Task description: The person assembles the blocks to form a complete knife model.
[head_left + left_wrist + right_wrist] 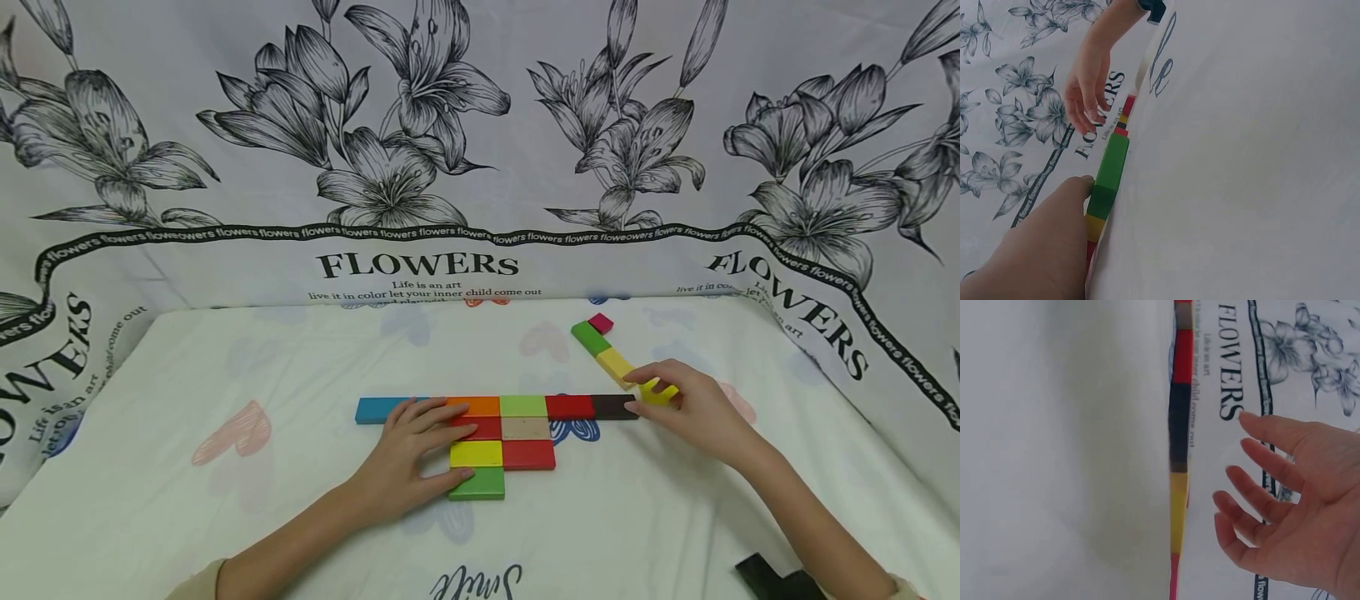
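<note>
Flat coloured blocks lie joined on the sheet. Their top row runs from a blue block (382, 410) through orange (480, 407), lime and red to a black block (611, 407); shorter rows step down to a green block (477, 487). My left hand (405, 458) rests spread over the left side of these rows, its thumb on the green block. By the black block's right end is my right hand (701, 412), fingers loosely bent, above a yellow block (660, 392) that it partly hides. In the right wrist view, nothing shows between the fingers of that hand (1297, 506).
Beyond the right hand, a pale yellow block (615, 365), a green block (590, 339) and a small crimson block (601, 323) form a slanting line. A black object (757, 575) lies at the lower right. Flower-printed cloth (420, 192) rises behind the white sheet (315, 358).
</note>
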